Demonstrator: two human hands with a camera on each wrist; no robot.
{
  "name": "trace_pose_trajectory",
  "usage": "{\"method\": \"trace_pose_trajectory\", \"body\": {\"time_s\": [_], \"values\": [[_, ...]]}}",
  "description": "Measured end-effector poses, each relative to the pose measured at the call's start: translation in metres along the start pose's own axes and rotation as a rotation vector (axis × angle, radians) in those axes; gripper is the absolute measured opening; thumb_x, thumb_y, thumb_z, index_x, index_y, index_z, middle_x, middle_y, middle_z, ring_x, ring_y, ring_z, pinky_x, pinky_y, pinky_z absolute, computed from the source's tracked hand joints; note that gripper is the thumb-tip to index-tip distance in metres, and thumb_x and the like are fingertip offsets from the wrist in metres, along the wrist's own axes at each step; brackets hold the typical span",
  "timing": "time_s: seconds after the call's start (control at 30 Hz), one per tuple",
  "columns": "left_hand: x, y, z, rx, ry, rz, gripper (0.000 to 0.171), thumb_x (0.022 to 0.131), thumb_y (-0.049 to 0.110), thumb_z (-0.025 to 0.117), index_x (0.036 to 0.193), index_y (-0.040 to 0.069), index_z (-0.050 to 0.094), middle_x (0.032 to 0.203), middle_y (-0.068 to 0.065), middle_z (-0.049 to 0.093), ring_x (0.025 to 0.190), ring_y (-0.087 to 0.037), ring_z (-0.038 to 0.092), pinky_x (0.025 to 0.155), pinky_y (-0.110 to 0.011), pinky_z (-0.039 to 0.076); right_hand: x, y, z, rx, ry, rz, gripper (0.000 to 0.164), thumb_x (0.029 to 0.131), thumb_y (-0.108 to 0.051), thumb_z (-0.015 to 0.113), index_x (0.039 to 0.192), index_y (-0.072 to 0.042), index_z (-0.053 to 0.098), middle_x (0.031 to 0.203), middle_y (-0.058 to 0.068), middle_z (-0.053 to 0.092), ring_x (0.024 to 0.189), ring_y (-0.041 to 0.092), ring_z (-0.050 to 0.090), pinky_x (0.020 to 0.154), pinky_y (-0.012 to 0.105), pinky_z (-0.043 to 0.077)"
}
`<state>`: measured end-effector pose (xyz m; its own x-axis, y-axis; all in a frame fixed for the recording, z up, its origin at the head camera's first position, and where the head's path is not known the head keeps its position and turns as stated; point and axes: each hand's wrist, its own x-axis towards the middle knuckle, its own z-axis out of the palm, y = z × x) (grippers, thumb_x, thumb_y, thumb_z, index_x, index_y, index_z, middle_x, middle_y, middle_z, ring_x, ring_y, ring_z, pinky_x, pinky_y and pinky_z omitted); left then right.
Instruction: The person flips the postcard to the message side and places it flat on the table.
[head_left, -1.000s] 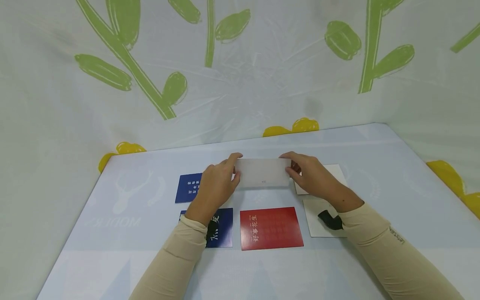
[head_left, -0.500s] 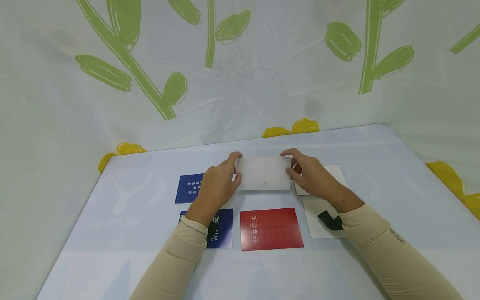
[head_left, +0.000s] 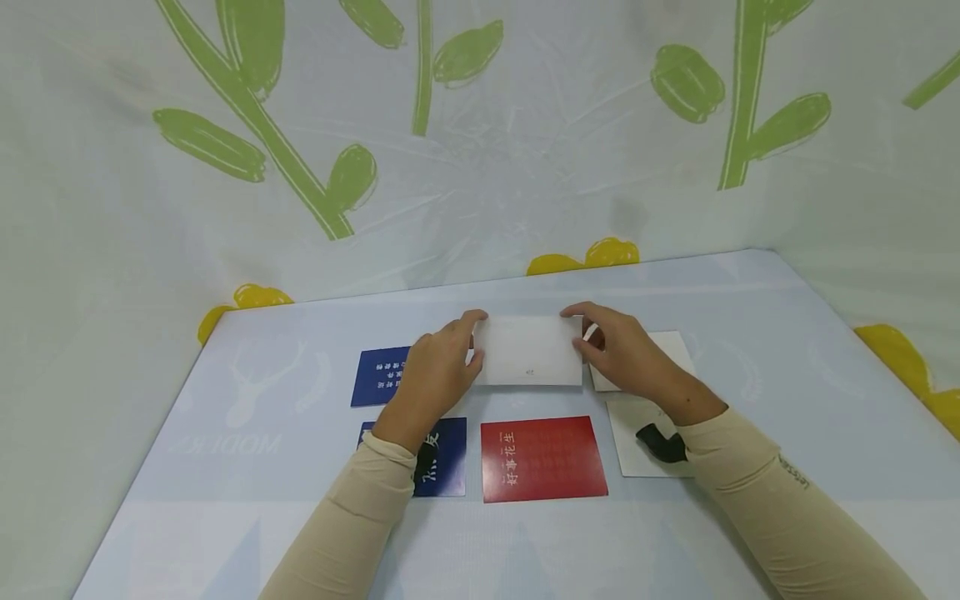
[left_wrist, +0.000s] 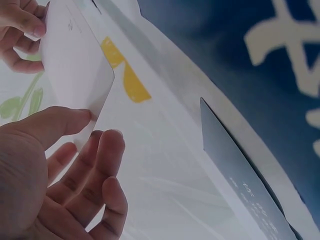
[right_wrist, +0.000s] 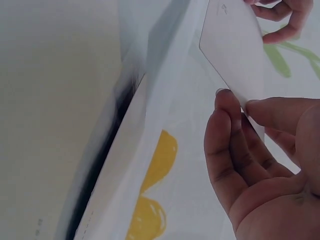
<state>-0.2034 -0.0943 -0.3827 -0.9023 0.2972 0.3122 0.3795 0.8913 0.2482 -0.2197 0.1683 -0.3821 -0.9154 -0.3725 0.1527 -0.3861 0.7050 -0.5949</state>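
A white card (head_left: 528,346) with a tiny printed mark near its lower edge is held up above the table between my two hands. My left hand (head_left: 438,367) pinches its left side between thumb and fingers, which the left wrist view shows at the card's edge (left_wrist: 80,65). On the opposite side, my right hand (head_left: 628,354) pinches the other edge the same way. Directly below the held card, a red card (head_left: 543,460) with white characters lies flat. The far side of the white card is hidden.
Two blue cards, one farther back (head_left: 373,382) and one nearer (head_left: 452,454), lie partly under my left arm. At right lie a pale card (head_left: 675,346) and another with a black pipe-like shape (head_left: 628,429). A curtain (head_left: 525,183) with leaf prints rises behind the table.
The white card has tilted so more of its face shows, its lower edge dropping slightly toward the red card. Both hands keep their hold and have barely moved.
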Motion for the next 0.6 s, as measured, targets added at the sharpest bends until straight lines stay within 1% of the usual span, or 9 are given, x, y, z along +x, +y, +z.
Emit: {"method": "trace_pose_trajectory", "body": {"time_s": [0.1,0.27,0.5,0.6], "values": [[0.0004,0.0003,0.0002,-0.026,-0.019,-0.018,0.053,0.088,0.019,0.077,0.137,0.014,0.055,0.093,-0.003,0.074,0.064,-0.014,0.060,0.058,-0.023,0.049,-0.0003,0.0005,0.0004,0.002,0.012,-0.003,0.045,0.091,-0.002,0.070,0.133,-0.010,0.057,0.102,0.010,0.063,0.078,0.019,0.063,0.069,0.029,0.057],[0.0007,0.0006,0.0005,-0.087,-0.068,-0.068,0.054,0.089,0.018,0.076,0.138,0.015,0.056,0.091,-0.002,0.070,0.059,-0.013,0.054,0.053,-0.020,0.044,-0.0015,0.0017,0.0013,0.012,0.013,-0.002,0.048,0.089,-0.003,0.072,0.134,-0.008,0.058,0.113,0.012,0.063,0.083,0.020,0.065,0.070,0.028,0.057],[0.0002,0.0007,0.0012,-0.083,-0.092,-0.088,0.054,0.089,0.019,0.077,0.139,0.016,0.056,0.092,-0.002,0.071,0.062,-0.013,0.056,0.055,-0.021,0.046,-0.0009,0.0023,0.0024,0.016,0.010,-0.007,0.053,0.087,-0.002,0.074,0.137,-0.008,0.057,0.116,0.012,0.061,0.081,0.018,0.064,0.070,0.027,0.058],[0.0003,0.0006,0.0022,-0.083,-0.113,-0.101,0.055,0.089,0.019,0.077,0.139,0.016,0.055,0.092,-0.002,0.071,0.062,-0.013,0.056,0.056,-0.021,0.046,-0.0010,0.0029,0.0033,0.016,0.003,-0.006,0.057,0.086,-0.002,0.075,0.139,-0.008,0.056,0.118,0.013,0.059,0.080,0.017,0.063,0.071,0.027,0.058]]}}
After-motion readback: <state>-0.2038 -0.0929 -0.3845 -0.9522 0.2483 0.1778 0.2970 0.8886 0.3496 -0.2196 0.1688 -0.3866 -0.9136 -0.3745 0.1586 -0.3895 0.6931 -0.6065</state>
